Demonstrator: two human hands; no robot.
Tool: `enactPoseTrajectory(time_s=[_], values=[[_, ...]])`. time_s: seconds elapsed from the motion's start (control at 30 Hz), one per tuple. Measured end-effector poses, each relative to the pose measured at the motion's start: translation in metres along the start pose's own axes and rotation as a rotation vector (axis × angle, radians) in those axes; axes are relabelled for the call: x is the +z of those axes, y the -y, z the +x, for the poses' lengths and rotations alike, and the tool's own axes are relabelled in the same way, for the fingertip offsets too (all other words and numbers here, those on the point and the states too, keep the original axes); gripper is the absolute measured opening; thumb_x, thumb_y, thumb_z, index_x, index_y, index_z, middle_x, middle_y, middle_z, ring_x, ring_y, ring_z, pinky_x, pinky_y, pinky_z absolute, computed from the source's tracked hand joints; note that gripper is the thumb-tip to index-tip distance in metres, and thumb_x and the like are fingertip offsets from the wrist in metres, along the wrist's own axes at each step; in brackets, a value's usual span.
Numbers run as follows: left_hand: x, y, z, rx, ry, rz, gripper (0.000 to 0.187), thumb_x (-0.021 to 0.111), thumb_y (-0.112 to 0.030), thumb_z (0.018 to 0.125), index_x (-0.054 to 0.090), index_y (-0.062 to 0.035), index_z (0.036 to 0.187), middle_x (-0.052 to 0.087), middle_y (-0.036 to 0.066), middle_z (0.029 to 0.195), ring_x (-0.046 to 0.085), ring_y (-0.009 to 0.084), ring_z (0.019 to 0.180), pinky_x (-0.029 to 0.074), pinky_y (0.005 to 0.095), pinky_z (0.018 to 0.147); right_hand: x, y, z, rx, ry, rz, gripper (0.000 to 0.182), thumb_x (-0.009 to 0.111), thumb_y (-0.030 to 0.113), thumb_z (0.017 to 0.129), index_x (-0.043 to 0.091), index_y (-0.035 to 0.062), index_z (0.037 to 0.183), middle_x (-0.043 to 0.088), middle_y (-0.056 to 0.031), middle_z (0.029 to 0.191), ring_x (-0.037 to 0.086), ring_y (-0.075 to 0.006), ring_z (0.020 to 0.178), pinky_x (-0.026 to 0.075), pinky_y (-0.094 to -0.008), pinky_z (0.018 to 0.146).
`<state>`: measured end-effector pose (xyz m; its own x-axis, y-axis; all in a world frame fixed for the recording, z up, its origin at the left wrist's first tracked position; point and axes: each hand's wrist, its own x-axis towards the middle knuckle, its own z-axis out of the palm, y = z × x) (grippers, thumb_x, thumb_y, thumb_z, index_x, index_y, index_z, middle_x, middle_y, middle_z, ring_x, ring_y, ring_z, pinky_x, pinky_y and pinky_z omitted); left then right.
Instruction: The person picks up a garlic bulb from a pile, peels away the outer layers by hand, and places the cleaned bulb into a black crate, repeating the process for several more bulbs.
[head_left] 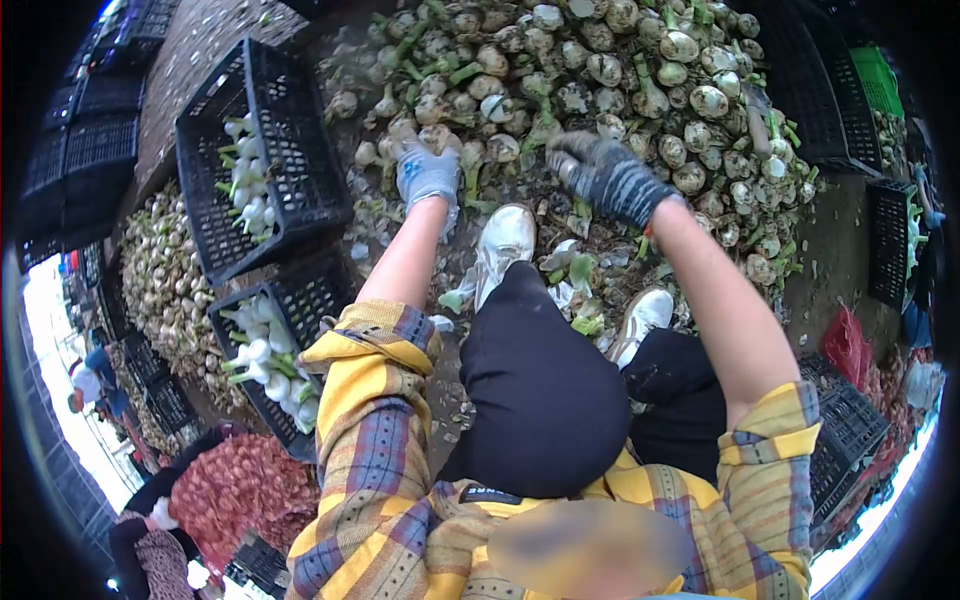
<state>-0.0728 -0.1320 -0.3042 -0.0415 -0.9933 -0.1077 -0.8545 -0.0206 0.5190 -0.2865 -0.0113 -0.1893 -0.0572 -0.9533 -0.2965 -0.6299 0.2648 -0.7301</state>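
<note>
My left hand [428,176], in a pale white and blue glove, reaches to the near edge of a heap of dirty onions [603,70] with green stalks. Its fingers are apart and rest against a soil-covered onion [437,137]; no firm hold shows. My right hand [612,178] wears a dark grey striped glove with dirty fingertips. It hangs over the heap's front edge, fingers stretched to the left, with nothing visible in them. Loose peelings [572,268] and leaf scraps lie on the ground below, around my shoes [505,245].
At my left stand a black crate [300,150] and a nearer crate [310,290], both holding clean white onions. Beyond lies another onion heap [170,285]. Red net sacks [245,495] sit behind, near another person [160,560]. Dark crates [845,430] flank my right side.
</note>
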Motion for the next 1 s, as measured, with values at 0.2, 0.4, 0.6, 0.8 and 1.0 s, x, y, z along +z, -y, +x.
enactPoseTrajectory(time_s=[0.2,0.4,0.6,0.8,1.0], values=[[0.023,0.007,0.026,-0.118,0.117,0.146,0.074,0.068,-0.041,0.071,0.040,-0.0044,0.129,0.042,0.025,0.129,0.045,0.0379,0.116,0.040,0.0411,0.095,0.031,-0.035,-0.017,0.185,0.066,0.064,0.037,0.048,0.033,0.087,0.060,0.0040,0.107,0.061,-0.0217,0.103,0.057,-0.0351,0.098,0.044,-0.0387,0.087],[0.004,0.030,0.006,-0.068,0.157,-0.552,0.056,0.071,-0.011,0.070,0.047,-0.0020,0.121,0.052,0.018,0.112,0.052,0.0256,0.104,0.043,0.0324,0.087,0.061,-0.043,-0.011,0.472,0.219,0.262,0.036,0.051,0.035,0.090,0.061,0.0049,0.106,0.065,-0.0141,0.093,0.062,-0.0163,0.069,0.051,-0.0320,0.070],[-0.075,-0.002,-0.076,-0.180,0.753,-1.170,0.055,0.063,0.006,0.076,0.044,-0.0052,0.126,0.055,0.009,0.112,0.057,0.0162,0.098,0.049,0.0270,0.083,0.105,-0.010,-0.019,0.554,0.139,1.334,0.043,0.058,0.039,0.086,0.055,0.0094,0.116,0.059,-0.0059,0.096,0.060,-0.0191,0.072,0.055,-0.0326,0.060],[-0.076,-0.017,-0.099,-0.005,0.871,-1.016,0.064,0.061,-0.011,0.082,0.030,-0.0045,0.137,0.049,0.010,0.122,0.050,0.0158,0.109,0.040,0.0288,0.094,0.085,0.019,-0.029,0.640,0.117,1.320,0.031,0.056,0.035,0.088,0.061,0.0116,0.108,0.063,-0.0033,0.090,0.059,-0.0132,0.074,0.053,-0.0292,0.061],[-0.034,-0.009,-0.105,-0.088,0.668,-1.110,0.058,0.052,-0.036,0.090,0.033,-0.0014,0.133,0.045,0.011,0.123,0.044,0.0157,0.111,0.033,0.0277,0.097,0.107,0.007,-0.028,0.349,-0.082,0.603,0.034,0.056,0.032,0.087,0.063,0.0010,0.098,0.065,-0.0137,0.082,0.062,-0.0212,0.073,0.048,-0.0336,0.065]])
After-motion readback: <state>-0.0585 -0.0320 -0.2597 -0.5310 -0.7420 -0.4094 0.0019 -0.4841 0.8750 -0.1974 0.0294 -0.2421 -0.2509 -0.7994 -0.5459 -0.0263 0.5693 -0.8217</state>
